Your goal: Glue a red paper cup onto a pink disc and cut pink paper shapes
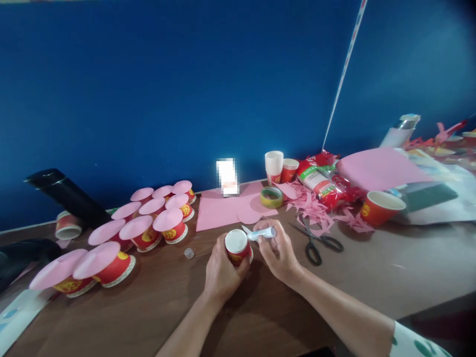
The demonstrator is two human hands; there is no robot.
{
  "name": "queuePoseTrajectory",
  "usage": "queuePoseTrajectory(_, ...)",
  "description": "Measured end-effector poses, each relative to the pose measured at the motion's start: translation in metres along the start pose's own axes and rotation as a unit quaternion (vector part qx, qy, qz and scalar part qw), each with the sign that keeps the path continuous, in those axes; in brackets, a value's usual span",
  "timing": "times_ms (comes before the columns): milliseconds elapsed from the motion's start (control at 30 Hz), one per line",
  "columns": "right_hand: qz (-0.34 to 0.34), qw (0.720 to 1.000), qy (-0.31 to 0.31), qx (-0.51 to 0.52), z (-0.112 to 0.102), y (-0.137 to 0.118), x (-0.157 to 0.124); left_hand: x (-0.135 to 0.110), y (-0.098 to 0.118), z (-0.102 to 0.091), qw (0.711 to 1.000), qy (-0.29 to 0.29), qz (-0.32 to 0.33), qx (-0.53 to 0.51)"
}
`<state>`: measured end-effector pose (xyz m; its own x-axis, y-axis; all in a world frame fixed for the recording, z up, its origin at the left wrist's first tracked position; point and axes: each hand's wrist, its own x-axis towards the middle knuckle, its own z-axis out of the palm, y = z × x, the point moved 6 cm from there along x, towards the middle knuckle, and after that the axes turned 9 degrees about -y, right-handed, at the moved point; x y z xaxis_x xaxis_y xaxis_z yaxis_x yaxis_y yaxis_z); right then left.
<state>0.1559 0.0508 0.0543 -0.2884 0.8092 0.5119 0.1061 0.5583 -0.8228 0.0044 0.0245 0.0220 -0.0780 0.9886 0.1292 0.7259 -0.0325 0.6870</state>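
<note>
I see a deep blue wall [167, 99] behind a brown wooden bench [167, 302]. Red paper cups capped with pink paper discs [148, 223] cluster at its left. Near the middle, my left hand [222, 272] grips a small red paper cup [237, 248], white end up. My right hand [278, 253] pinches a small white glue tube [262, 233], its tip at the cup's top edge.

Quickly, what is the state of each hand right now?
Left hand: closed around the inverted red paper cup.
Right hand: closed on the glue tube, its tip at the cup's base.
</note>
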Motion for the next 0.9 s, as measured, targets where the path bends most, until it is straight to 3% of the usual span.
queuePoseTrajectory(233,0.034,0.999,0.026,0.025,-0.002,0.002,0.0,0.001,0.001,-0.003,0.999,0.028,0.013,0.01)
queuePoseTrajectory(533,0.037,0.99,0.112,-0.075,-0.016,0.006,0.002,0.0,-0.004,-0.001,0.999,0.031,-0.006,-0.017)
queuePoseTrajectory(767,0.108,0.984,0.135,0.046,-0.013,0.032,0.003,-0.002,-0.005,-0.001,0.999,0.019,-0.001,-0.028)
queuePoseTrajectory(900,0.136,0.981,0.132,0.049,-0.008,0.042,0.002,-0.001,-0.003,-0.002,0.999,0.031,0.027,-0.022)
